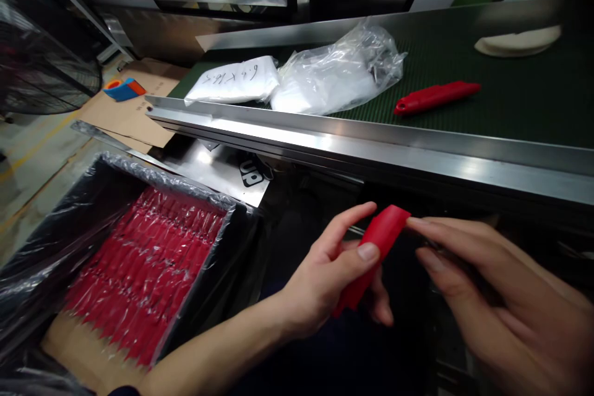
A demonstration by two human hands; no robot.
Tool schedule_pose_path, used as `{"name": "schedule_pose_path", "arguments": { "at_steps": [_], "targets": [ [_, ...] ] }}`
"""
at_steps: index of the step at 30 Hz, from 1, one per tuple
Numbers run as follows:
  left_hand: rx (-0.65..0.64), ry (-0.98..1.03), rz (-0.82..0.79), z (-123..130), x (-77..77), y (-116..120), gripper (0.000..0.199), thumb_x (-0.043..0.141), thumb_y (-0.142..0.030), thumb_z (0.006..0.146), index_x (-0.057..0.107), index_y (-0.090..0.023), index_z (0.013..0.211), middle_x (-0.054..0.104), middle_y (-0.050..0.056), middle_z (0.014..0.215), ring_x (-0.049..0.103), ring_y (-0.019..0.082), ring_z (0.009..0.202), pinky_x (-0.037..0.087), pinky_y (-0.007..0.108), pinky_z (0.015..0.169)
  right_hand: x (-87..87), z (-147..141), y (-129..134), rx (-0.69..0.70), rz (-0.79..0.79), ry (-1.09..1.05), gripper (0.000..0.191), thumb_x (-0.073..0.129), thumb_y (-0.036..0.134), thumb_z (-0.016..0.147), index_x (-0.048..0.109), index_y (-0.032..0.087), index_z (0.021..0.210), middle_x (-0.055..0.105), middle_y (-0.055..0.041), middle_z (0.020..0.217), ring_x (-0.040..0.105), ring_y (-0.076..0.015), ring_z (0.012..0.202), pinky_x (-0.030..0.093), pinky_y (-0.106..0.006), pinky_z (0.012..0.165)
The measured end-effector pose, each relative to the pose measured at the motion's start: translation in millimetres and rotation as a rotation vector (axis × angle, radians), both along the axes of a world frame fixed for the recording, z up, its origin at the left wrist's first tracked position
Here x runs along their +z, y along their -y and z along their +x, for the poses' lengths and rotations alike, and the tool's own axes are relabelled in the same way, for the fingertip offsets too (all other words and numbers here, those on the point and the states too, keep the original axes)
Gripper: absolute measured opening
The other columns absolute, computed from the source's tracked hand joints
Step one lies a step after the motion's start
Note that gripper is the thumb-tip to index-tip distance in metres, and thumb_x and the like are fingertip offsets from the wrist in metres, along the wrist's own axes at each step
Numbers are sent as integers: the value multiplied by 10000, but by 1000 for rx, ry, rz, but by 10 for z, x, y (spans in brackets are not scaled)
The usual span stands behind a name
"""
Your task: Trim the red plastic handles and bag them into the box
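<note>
In front of the conveyor, my left hand [334,266] grips a red plastic part [387,232], thumb across its face and fingers behind. The part is long, slightly curved and tilted, its top end leaning to the right. My right hand [487,284] is close beside that top end, index fingertip at its edge. Pinched in the right hand is a thin dark tool [434,242]; the fingers hide most of it, and its kind does not show. Another red plastic part [436,98] lies on the green conveyor belt [445,127].
A plastic-lined box [162,174] at lower left holds rows of wrapped red parts [148,266]. White packs of bags [232,80] and a pale curved piece [517,42] lie on the belt. The conveyor's metal rail [371,143] runs before me. A fan [46,49] stands left.
</note>
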State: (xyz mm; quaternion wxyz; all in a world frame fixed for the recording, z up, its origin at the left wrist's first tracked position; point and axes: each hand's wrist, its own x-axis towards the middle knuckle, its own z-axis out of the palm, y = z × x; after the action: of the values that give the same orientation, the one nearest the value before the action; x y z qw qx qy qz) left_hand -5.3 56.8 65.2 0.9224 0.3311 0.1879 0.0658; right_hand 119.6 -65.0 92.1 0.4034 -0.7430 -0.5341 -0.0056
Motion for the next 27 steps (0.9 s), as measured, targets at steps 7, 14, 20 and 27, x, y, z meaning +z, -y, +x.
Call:
{"name": "schedule_pose_path", "arguments": {
  "at_steps": [7,14,20,27],
  "targets": [
    [31,-24,-53,-6,-13,32,347,720,-326,814,468,-237,1035,620,-21,897,678,154,539,513,193,399,-20,51,15,104,-78,-164,341,573,165,936,607,267,1260,637,24,1182,626,-78,1004,499,-109,850],
    [129,-65,-26,39,94,37,291,583,-445,861,517,-175,949,635,28,835,578,109,455,419,159,312,23,107,-37,73,-53,19,360,544,139,942,608,248,1279,612,-16,1142,615,-93,953,487,-179,790],
    [143,-33,-48,20,151,43,283,513,-429,888,535,-159,968,656,53,866,607,124,471,425,160,316,57,112,-54,138,-22,270,420,549,38,898,575,175,1294,629,-55,1158,610,-146,982,478,-280,877],
    [147,-31,-49,-4,196,34,287,518,-439,884,530,-167,974,658,53,880,600,128,453,414,166,302,80,133,-19,161,-30,322,454,541,22,888,553,198,1307,625,-43,1172,598,-160,1004,471,-307,877]
  ]
}}
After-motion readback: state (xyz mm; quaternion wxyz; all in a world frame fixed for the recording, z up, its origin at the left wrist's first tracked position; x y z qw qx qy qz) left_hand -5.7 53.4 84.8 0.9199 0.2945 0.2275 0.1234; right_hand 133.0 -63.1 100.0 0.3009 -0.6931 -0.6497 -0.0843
